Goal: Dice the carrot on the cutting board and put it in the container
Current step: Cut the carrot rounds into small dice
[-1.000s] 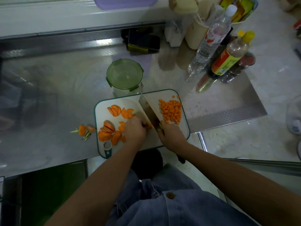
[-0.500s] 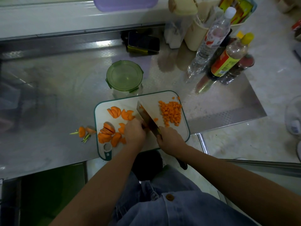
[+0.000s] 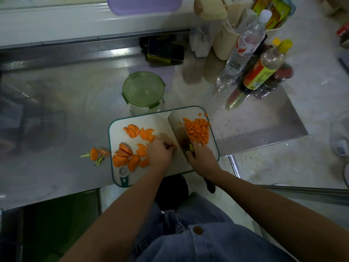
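Observation:
A white cutting board [image 3: 160,120] with a green rim lies at the counter's front edge. Half-round carrot slices [image 3: 125,153] are spread over its left half. A heap of diced carrot [image 3: 197,132] sits on its right half. My left hand [image 3: 159,153] holds down carrot pieces at the board's middle with curled fingers. My right hand [image 3: 203,159] grips the handle of a wide knife [image 3: 177,127]; the blade stands on the board between my left hand and the dice. A clear container with a green lid [image 3: 143,90] on it stands just behind the board.
Carrot ends with green stems [image 3: 95,154] lie on the steel counter [image 3: 75,110] left of the board. Several bottles [image 3: 264,70] and tubs crowd the back right. A dark phone [image 3: 165,51] lies behind the container. The counter's front edge runs just under the board.
The knife blade has shifted right, up against the diced heap. My left hand stays on the carrot pieces at the board's middle.

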`<action>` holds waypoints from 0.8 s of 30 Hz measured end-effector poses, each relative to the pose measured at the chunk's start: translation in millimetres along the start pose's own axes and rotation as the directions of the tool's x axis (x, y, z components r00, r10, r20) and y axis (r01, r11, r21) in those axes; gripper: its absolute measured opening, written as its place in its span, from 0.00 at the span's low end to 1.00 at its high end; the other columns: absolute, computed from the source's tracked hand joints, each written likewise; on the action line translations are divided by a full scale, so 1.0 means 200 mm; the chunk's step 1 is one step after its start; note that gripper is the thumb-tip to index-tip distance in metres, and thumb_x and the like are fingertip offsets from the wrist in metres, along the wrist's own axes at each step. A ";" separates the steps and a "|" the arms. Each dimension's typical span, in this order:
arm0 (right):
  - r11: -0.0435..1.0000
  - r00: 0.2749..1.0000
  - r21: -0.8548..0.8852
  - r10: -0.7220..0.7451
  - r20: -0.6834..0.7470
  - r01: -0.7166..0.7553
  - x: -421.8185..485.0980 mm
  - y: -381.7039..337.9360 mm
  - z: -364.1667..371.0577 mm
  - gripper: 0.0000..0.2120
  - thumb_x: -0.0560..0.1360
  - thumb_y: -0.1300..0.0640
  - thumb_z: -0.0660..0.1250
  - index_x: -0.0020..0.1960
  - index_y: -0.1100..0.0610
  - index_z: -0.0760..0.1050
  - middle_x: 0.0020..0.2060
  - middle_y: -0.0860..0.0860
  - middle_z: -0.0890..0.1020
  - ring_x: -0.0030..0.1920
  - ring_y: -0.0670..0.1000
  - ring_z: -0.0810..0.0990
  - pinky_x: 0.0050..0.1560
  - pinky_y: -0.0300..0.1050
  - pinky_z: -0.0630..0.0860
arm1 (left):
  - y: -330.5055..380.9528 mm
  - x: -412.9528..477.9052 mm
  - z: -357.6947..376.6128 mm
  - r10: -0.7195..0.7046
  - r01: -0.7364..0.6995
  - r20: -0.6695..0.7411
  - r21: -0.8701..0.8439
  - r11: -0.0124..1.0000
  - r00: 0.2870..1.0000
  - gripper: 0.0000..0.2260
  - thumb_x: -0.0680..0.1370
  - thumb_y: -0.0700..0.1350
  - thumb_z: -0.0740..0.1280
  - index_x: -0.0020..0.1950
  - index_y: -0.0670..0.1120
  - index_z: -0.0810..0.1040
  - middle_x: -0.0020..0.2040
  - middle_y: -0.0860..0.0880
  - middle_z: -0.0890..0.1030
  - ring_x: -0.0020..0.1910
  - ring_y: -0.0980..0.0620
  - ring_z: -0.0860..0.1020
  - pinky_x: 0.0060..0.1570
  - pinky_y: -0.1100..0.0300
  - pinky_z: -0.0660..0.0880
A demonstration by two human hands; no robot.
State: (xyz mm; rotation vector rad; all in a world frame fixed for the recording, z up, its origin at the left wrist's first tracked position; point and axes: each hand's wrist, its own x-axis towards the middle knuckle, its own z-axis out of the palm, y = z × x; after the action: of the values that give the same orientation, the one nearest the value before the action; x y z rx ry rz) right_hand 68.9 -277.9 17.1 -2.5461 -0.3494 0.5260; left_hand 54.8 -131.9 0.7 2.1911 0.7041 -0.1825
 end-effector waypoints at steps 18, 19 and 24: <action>1.000 0.999 -0.006 0.031 -0.015 -0.031 0.01 0.08 -0.07 0.11 0.79 0.57 0.60 0.54 0.65 0.72 0.42 0.64 0.78 0.44 0.62 0.77 0.38 0.45 0.64 | -0.06 -0.01 -0.10 -0.011 0.011 -0.061 0.004 1.000 0.998 0.09 0.76 0.42 0.68 0.55 0.43 0.82 0.54 0.42 0.82 0.54 0.42 0.79 0.52 0.56 0.72; 0.999 0.999 -0.016 0.044 -0.024 -0.044 0.03 0.08 -0.09 0.11 0.79 0.56 0.60 0.54 0.64 0.72 0.42 0.63 0.79 0.44 0.61 0.78 0.39 0.45 0.65 | -0.06 0.00 -0.11 -0.027 0.027 -0.041 -0.001 1.000 0.999 0.09 0.76 0.43 0.68 0.55 0.43 0.82 0.54 0.43 0.82 0.55 0.42 0.78 0.51 0.56 0.72; 0.999 0.997 -0.054 -0.002 -0.081 -0.002 0.03 0.02 -0.13 0.10 0.77 0.54 0.62 0.54 0.59 0.71 0.35 0.53 0.75 0.38 0.56 0.76 0.36 0.45 0.69 | 0.06 -0.01 -0.12 -0.106 0.153 0.136 -0.403 0.902 0.985 0.07 0.80 0.41 0.64 0.52 0.40 0.80 0.42 0.40 0.80 0.41 0.42 0.80 0.35 0.59 0.77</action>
State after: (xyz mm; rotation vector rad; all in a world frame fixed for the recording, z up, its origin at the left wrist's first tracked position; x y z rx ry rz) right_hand 86.6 -291.1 34.1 -2.6113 -0.3383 0.4166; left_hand 57.5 -120.5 25.3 1.7181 0.7510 -0.2014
